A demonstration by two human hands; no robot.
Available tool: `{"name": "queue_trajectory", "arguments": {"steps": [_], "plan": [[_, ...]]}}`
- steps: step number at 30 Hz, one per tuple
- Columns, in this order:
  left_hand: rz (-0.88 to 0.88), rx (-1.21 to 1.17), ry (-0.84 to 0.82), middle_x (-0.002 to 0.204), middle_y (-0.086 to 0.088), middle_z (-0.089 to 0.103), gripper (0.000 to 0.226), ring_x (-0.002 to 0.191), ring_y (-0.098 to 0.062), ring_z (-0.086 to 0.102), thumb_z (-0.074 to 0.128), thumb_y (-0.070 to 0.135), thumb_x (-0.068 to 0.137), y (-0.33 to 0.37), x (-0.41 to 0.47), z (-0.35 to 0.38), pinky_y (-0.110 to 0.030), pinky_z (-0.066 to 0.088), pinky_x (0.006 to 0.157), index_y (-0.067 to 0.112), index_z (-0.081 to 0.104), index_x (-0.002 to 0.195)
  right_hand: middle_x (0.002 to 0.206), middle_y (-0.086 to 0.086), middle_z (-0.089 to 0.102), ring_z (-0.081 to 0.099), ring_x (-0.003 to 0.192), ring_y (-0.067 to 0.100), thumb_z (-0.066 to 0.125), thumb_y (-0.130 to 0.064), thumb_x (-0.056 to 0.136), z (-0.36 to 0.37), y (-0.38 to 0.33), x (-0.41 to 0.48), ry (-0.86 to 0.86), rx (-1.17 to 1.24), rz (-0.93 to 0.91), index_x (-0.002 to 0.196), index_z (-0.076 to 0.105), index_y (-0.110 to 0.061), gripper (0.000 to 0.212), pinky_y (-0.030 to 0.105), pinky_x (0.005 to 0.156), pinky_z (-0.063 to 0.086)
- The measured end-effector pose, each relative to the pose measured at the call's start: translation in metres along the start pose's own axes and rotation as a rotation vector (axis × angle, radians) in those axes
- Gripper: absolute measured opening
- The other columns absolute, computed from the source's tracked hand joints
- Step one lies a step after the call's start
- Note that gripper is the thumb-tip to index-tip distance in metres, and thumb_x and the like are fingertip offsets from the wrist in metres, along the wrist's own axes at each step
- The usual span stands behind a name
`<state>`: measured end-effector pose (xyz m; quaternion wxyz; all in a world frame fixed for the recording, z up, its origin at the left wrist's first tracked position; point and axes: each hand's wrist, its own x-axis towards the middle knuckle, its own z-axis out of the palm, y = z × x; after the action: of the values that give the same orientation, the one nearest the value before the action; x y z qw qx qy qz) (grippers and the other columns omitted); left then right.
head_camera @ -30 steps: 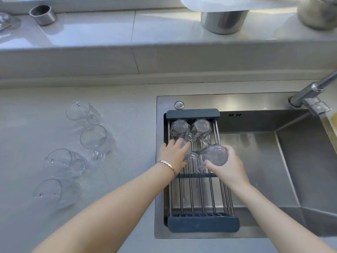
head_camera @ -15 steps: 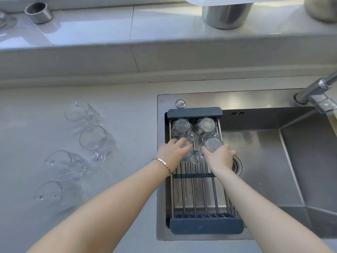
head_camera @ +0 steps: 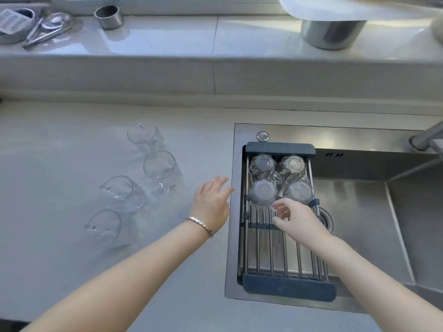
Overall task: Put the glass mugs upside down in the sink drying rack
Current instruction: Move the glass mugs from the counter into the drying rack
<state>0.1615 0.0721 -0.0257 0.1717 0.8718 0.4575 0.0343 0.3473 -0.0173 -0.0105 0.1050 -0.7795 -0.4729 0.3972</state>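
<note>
The sink drying rack (head_camera: pixel 288 287) spans the left of the sink (head_camera: pixel 359 212). Several glass mugs stand upside down at its far end, two at the back (head_camera: pixel 261 164) (head_camera: pixel 293 164) and two in front (head_camera: pixel 263 191) (head_camera: pixel 299 191). My right hand (head_camera: pixel 296 220) rests over the rack bars, thumb and fingers pinched on the handle of a front mug. My left hand (head_camera: pixel 211 202) hovers open above the counter just left of the sink, holding nothing. Several more glass mugs (head_camera: pixel 123 194) lie or stand on the counter to the left.
A tap (head_camera: pixel 425 137) reaches in from the right over the sink. On the raised ledge behind stand a small steel cup (head_camera: pixel 109 16), a steel pot (head_camera: pixel 332 33) and utensils (head_camera: pixel 43 27). The near half of the rack holds nothing.
Both hands have let go of the two front mugs' bodies. My left hand has moved left off the rack to the counter; my right hand has drawn back to a mug handle.
</note>
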Motion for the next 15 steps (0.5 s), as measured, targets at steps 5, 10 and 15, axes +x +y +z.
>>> {"name": "queue_trajectory", "arguments": {"steps": [5, 10, 15], "plan": [[-0.309, 0.109, 0.155, 0.146, -0.022, 0.039, 0.069, 0.138, -0.039, 0.034, 0.074, 0.014, 0.070, -0.079, -0.028, -0.052, -0.051, 0.035, 0.107, 0.008, 0.048, 0.134, 0.117, 0.004, 0.059, 0.056, 0.106, 0.017, 0.060, -0.019, 0.084, 0.035, -0.075, 0.024, -0.106, -0.038, -0.228, 0.126, 0.049, -0.015, 0.044, 0.028, 0.092, 0.045], [-0.619, 0.122, -0.103, 0.157, -0.012, 0.009, 0.099, 0.145, -0.030, 0.013, 0.070, 0.042, 0.075, -0.141, -0.038, -0.085, -0.041, 0.020, 0.117, 0.017, 0.009, 0.149, 0.147, 0.009, 0.034, 0.037, 0.134, 0.023, 0.066, -0.011, 0.079, 0.091, -0.144, 0.074, -0.048, 0.106, -0.214, 0.143, 0.020, -0.009, 0.079, 0.038, 0.109, 0.035], [-0.639, 0.058, -0.273, 0.150, -0.007, 0.027, 0.098, 0.136, -0.030, 0.029, 0.071, 0.044, 0.075, -0.168, -0.038, -0.091, -0.040, 0.038, 0.104, 0.015, 0.012, 0.148, 0.154, 0.005, 0.021, 0.025, 0.140, 0.022, 0.080, -0.009, 0.064, 0.120, -0.178, 0.115, -0.046, 0.337, -0.152, 0.146, 0.012, -0.017, 0.107, 0.039, 0.112, 0.032]]}}
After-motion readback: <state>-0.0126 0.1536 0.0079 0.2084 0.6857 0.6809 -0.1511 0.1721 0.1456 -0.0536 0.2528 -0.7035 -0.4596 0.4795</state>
